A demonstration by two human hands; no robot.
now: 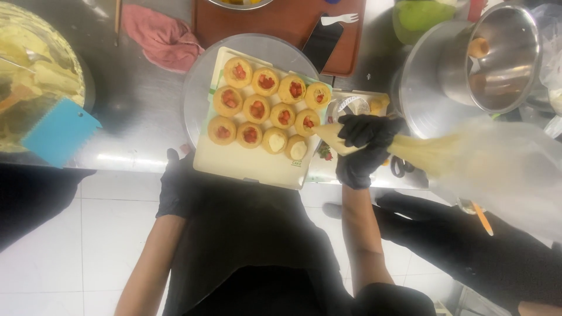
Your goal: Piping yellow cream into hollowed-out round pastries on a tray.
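A white square board [246,164] lies on a round turntable [196,88] and carries several small round pastries [256,109] with red fruit centres. Two pastries [285,143] in the near row are topped with pale cream. My right hand [363,145], in a black glove, grips a clear piping bag [445,155] of yellowish cream. The bag's tip points at the near right pastries. My left hand [174,187], also gloved, rests against the board's near left corner at the counter edge.
A big bowl of cream [35,76] with a blue scraper [58,133] stands at left. A pink cloth [164,41], a brown tray [281,20] with a phone [321,42], and steel mixing bowls [486,58] lie behind. Another person's dark sleeve [480,246] is at right.
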